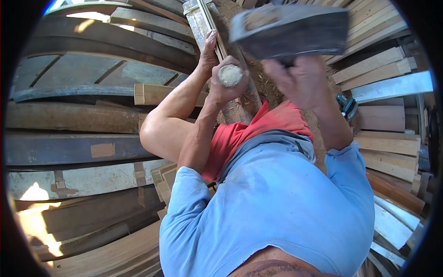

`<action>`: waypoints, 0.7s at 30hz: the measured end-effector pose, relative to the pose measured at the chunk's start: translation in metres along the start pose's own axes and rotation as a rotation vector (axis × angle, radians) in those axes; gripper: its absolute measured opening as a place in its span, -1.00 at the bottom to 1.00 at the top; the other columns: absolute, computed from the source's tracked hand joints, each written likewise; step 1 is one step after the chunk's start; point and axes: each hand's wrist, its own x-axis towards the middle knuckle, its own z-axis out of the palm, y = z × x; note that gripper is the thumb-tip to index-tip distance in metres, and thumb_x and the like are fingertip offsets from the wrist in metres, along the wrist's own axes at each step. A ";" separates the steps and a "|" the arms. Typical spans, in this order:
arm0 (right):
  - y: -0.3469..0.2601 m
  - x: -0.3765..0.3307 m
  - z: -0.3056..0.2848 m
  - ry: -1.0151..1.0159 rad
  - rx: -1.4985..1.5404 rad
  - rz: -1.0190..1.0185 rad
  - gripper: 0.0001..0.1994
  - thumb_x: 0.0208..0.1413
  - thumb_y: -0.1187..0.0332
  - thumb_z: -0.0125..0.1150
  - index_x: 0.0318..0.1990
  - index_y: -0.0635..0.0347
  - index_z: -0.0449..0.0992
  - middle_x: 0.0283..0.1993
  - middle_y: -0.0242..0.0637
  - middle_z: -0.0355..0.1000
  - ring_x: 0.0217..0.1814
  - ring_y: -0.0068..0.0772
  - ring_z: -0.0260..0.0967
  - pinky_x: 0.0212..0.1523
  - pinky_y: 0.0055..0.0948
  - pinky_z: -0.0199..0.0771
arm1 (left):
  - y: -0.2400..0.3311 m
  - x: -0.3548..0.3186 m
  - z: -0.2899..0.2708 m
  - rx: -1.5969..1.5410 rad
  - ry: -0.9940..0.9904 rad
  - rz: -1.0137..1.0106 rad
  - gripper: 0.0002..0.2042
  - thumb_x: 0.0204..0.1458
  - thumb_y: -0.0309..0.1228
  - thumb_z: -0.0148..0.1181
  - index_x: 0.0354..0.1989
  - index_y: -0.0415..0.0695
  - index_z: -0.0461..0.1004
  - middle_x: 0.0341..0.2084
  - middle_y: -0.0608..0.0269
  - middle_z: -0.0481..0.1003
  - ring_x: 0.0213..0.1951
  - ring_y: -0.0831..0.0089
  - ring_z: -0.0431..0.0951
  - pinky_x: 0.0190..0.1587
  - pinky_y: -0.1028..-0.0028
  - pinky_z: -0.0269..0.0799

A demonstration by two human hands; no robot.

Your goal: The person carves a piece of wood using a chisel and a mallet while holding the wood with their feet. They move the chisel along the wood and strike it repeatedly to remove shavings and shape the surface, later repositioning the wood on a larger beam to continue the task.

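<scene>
My left hand [220, 93] is wrapped round an upright chisel [230, 75], seen end-on by its round, pale, worn wooden butt; its blade is hidden below the fist. Up and to the right, my right hand [302, 81] grips a hammer [295, 34] by its handle, the heavy dark head raised and blurred by motion. Hammer and chisel are apart in the picture. Long narrow wooden strips [206, 18] lie along a worn plank [196, 23] in front of me. My bare left foot [210, 48] presses against these strips, just beyond the left hand.
Stacked boards and beams [83, 113] crowd the left side. More cut planks [374, 69] are piled at the right, near a teal power tool [347, 106]. Wood chips [266, 87] lie scattered on the ground beside the plank.
</scene>
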 end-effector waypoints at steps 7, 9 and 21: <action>0.041 -0.017 0.043 -0.481 -0.236 0.100 -0.73 0.06 0.25 0.31 -0.15 0.21 0.57 -0.29 0.04 0.56 -0.21 0.14 0.55 -0.16 -0.05 0.56 | -0.028 -0.014 0.019 0.444 -0.094 0.289 -0.59 0.06 -0.46 0.28 0.13 -0.17 0.47 -0.13 0.19 0.60 -0.08 0.33 0.60 0.04 0.32 0.51; 0.042 -0.036 0.045 -0.462 -0.111 0.139 -0.70 0.06 0.22 0.30 -0.14 0.24 0.56 -0.28 0.09 0.55 -0.19 0.16 0.56 -0.13 -0.03 0.56 | -0.017 -0.022 0.028 0.514 -0.075 0.329 -0.61 0.06 -0.46 0.28 0.10 -0.18 0.46 -0.15 0.20 0.60 -0.09 0.37 0.59 0.02 0.34 0.51; 0.032 -0.021 -0.040 0.107 0.334 0.229 -0.78 0.12 0.41 0.28 -0.11 0.33 0.58 -0.36 -0.22 0.56 -0.40 -0.34 0.47 -0.26 -0.35 0.49 | -0.012 0.039 0.022 -0.126 -0.042 -0.189 -0.79 0.10 -0.50 0.36 -0.26 -0.12 0.38 -0.59 0.39 0.47 -0.59 0.60 0.54 -0.55 0.57 0.44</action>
